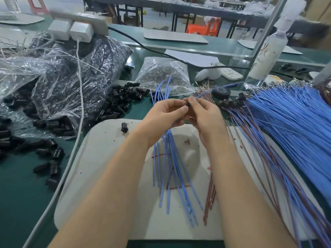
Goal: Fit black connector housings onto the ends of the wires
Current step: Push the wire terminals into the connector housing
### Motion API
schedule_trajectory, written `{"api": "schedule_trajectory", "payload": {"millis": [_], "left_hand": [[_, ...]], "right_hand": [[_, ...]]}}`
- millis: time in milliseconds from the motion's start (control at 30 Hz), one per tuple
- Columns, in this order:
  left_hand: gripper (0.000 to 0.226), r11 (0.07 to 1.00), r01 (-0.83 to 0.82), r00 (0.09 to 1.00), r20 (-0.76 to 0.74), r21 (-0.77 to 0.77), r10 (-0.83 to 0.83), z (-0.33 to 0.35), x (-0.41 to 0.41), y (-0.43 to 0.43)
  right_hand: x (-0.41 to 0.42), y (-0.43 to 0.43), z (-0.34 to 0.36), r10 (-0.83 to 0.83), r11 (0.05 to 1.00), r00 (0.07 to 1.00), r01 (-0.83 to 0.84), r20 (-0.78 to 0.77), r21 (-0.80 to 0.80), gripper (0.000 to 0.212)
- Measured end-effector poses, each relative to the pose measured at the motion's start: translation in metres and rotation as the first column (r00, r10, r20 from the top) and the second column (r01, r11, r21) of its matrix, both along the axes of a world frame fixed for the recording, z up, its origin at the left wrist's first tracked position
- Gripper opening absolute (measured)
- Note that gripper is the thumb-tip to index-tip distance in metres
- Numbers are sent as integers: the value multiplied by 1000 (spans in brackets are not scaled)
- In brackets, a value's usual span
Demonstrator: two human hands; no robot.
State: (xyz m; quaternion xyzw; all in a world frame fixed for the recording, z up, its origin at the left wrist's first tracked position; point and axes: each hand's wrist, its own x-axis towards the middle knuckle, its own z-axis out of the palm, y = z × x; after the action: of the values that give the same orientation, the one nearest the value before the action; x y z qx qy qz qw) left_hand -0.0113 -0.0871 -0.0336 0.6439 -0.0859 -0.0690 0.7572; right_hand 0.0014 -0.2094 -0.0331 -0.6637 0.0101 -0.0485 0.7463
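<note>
the left hand [165, 114] is clenched round a bundle of blue wires [171, 165], which fan out above its fingers and hang below the wrist over the white mat [107, 158]; its thumb tip touches a black connector housing [187, 105] held up between the two hands; the right hand [204, 119] has its fingers curled in a pinch on that housing, and a single blue wire [213, 88] runs from its fingertips away to the upper right; whether the wire's end is already inside the housing cannot be told; both hands are raised above the far edge of the mat, close together; one loose housing [124, 127] stands on the mat near its far left corner; a scatter of housings [120, 102] lies on the green table [18, 194] to the left, beside a clear plastic bag [71, 77] full of more; a smaller bag [163, 76] of small brownish parts sits beyond the hands; to the right lies a thick pile of blue wires [286, 119] with brown wires [254, 158] along its near side; a few short brown wires [210, 196] lie on the mat by the right forearm; a white cable [79, 122] crosses the table on the left.
</note>
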Motion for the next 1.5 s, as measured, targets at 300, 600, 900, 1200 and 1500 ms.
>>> {"api": "schedule_trajectory", "payload": {"millis": [300, 600, 900, 1200, 1500], "left_hand": [[10, 797, -514, 851, 307, 317, 426, -9, 5, 6], [16, 790, -578, 804, 310, 208, 507, -8, 4, 8], [19, 768, -585, 788, 404, 260, 464, -9, 3, 4], [8, 701, -595, 769, 533, 395, 353, -15, 3, 0], [13, 682, -565, 778, 576, 465, 251, -15, 1, -5]], "right_hand": [[-2, -10, 4, -333, 940, 927, 310, 175, 145, 20], [-9, -4, 16, -340, 928, 904, 277, 261, 248, 23], [-13, -1, 17, -324, 938, 892, 261, 314, 228, 24], [-11, 2, 13, -350, 936, 865, 340, 359, 93, 22], [-8, 2, 7, -264, 964, 925, 261, 272, 47, 16]]}}
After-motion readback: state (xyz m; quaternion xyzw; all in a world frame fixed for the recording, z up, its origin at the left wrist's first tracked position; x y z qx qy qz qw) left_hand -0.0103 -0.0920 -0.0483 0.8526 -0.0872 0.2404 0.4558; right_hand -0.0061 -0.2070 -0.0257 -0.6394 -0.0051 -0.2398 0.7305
